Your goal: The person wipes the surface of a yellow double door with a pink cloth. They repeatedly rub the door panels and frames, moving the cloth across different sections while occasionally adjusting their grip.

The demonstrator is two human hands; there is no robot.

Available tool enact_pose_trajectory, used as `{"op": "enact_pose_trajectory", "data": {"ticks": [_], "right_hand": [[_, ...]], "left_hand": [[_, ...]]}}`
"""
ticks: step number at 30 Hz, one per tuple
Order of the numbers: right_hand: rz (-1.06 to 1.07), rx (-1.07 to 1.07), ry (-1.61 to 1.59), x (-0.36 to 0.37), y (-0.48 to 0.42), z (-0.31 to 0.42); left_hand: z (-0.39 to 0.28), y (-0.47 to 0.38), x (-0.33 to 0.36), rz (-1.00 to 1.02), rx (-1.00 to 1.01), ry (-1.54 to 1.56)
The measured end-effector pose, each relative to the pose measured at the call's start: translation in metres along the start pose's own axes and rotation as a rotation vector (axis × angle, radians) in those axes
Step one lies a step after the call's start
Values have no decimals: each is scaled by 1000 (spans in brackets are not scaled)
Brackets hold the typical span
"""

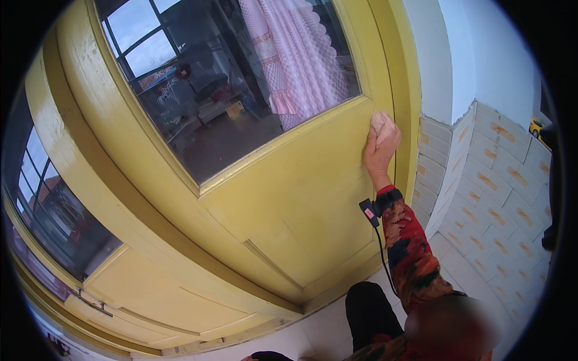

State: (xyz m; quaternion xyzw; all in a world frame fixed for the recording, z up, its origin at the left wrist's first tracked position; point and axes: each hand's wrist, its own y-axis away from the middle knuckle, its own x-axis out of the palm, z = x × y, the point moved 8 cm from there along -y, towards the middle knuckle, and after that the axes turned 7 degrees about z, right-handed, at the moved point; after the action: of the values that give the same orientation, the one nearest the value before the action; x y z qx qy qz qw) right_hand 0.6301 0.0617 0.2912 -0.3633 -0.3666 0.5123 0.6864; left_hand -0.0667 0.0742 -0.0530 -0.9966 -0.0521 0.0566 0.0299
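Note:
My right hand (383,146) is shut on a crumpled pale pink cloth (381,125). The cloth rests against the yellow painted door (289,198), close to its right edge and just below the corner of the glass pane (216,104). A black band (389,198) circles my right wrist, with a small black device (369,213) and a cable attached. My left hand is out of view.
Behind the glass hangs a pink curtain (298,63). Another yellow door panel (149,289) with a metal bolt (92,302) lies to the left. A tiled wall (492,189) stands on the right, with a yellow toy car (536,127) on its ledge. Pale tiles (325,329) cover the floor.

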Motion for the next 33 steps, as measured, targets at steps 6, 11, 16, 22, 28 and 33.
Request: {"op": "enact_pose_trajectory", "data": {"ticks": [6,11,16,22,28,33], "right_hand": [[46,36,-96,12,72,32],[270,-172,-419,33,146,148],[421,-571,-348,32,192,263],[305,-489,-353,29,162,201],[201,-277,-276,23,96,63],[90,-65,8,14,39,-21]], "left_hand": [[5,-4,-4,-17,2,-28],[1,-6,2,56,74,-106],[9,-5,1,77,133,-22],[30,-11,-20,24,52,-106],[-8,-1,-2,26,27,-93],[-24,5,14,8,-71,-34]]}}
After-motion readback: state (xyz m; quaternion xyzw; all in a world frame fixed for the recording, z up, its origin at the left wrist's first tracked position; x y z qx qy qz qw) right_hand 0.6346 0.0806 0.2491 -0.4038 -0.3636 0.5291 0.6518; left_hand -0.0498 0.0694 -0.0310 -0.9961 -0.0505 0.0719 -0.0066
